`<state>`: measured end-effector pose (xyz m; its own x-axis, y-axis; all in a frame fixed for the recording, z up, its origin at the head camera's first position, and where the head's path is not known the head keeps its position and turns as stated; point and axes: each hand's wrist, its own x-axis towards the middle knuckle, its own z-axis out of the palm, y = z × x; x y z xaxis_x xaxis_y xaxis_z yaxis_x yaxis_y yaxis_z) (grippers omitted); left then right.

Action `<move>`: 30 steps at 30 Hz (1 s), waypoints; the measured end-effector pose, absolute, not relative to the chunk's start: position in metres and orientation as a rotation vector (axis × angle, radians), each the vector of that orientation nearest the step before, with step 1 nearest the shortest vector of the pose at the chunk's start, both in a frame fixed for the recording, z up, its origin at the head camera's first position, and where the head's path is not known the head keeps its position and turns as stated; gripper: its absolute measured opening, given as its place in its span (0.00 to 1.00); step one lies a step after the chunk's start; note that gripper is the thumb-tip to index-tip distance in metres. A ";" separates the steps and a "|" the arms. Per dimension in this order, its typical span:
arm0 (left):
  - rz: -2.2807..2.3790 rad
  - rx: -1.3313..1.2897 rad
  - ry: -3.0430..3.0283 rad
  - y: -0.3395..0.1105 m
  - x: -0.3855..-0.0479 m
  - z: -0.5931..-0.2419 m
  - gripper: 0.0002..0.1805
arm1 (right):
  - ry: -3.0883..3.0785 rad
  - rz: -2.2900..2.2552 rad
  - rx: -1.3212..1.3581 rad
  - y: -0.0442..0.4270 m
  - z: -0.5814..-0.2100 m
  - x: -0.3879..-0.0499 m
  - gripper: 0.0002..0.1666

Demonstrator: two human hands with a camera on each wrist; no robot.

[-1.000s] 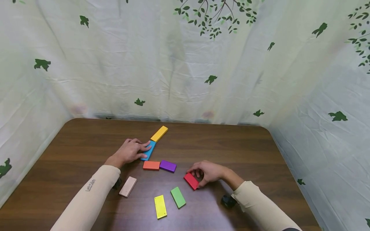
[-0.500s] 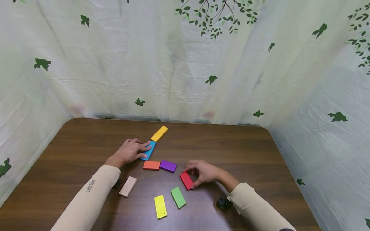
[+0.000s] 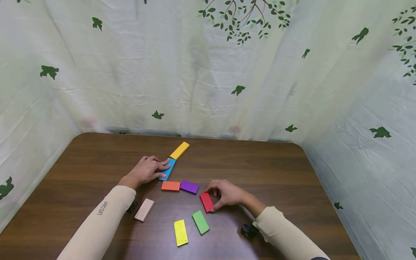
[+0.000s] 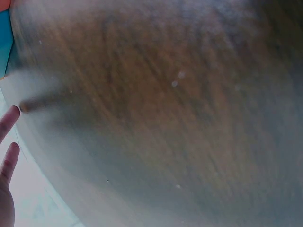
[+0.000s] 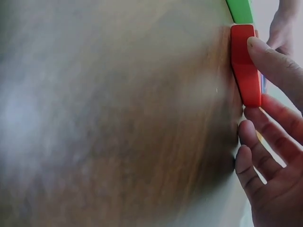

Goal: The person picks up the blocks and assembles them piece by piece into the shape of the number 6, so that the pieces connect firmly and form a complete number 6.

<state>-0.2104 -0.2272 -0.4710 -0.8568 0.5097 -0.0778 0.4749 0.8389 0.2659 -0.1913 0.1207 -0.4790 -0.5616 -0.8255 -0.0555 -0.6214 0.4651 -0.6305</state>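
Observation:
Flat coloured blocks lie on the brown table. In the head view my left hand (image 3: pixel 147 169) rests its thumb and a finger on a blue block (image 3: pixel 170 171). My right hand (image 3: pixel 227 194) pinches a red block (image 3: pixel 206 202) by its two ends, thumb at the near end. In the right wrist view, the thumb presses against this red block (image 5: pixel 244 61) and the other fingers spread below it. An orange-red block (image 3: pixel 170 186) and a purple block (image 3: pixel 189 187) form a row between the hands. A yellow-orange block (image 3: pixel 180 150) adjoins the blue block's far end.
A green block (image 3: pixel 200 222) and a yellow block (image 3: pixel 180 233) lie nearer the person. A pale wooden block (image 3: pixel 144 210) is beside the left forearm. Behind the table (image 3: pixel 260 162) hangs a white leaf-printed curtain (image 3: pixel 208 72).
My right hand has slid the red block leftward toward the purple one, turning it slightly more upright in view. My left hand stays on the blue block.

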 end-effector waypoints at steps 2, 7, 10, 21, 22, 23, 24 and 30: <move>0.371 0.761 2.868 -0.227 -0.211 -0.471 0.30 | 2.379 -0.805 -1.222 0.119 -0.480 -0.191 0.32; 0.346 0.758 2.868 -0.226 -0.211 -0.472 0.31 | 2.413 -0.818 -1.212 0.116 -0.483 -0.190 0.32; 0.336 0.757 2.870 -0.226 -0.211 -0.473 0.31 | 2.438 -0.822 -1.199 0.115 -0.484 -0.189 0.31; 0.329 0.754 2.872 -0.226 -0.211 -0.473 0.31 | 2.503 -0.839 -1.120 0.110 -0.483 -0.185 0.32; 0.330 0.753 2.871 -0.226 -0.211 -0.473 0.31 | 2.505 -0.846 -1.118 0.109 -0.483 -0.185 0.32; 0.331 0.753 2.870 -0.226 -0.211 -0.473 0.31 | 2.509 -0.848 -1.117 0.109 -0.483 -0.184 0.32; 0.333 0.755 2.870 -0.226 -0.211 -0.473 0.31 | 2.514 -0.849 -1.116 0.109 -0.483 -0.184 0.33; 0.337 0.763 2.868 -0.227 -0.211 -0.472 0.31 | 2.532 -0.864 -1.118 0.108 -0.486 -0.184 0.33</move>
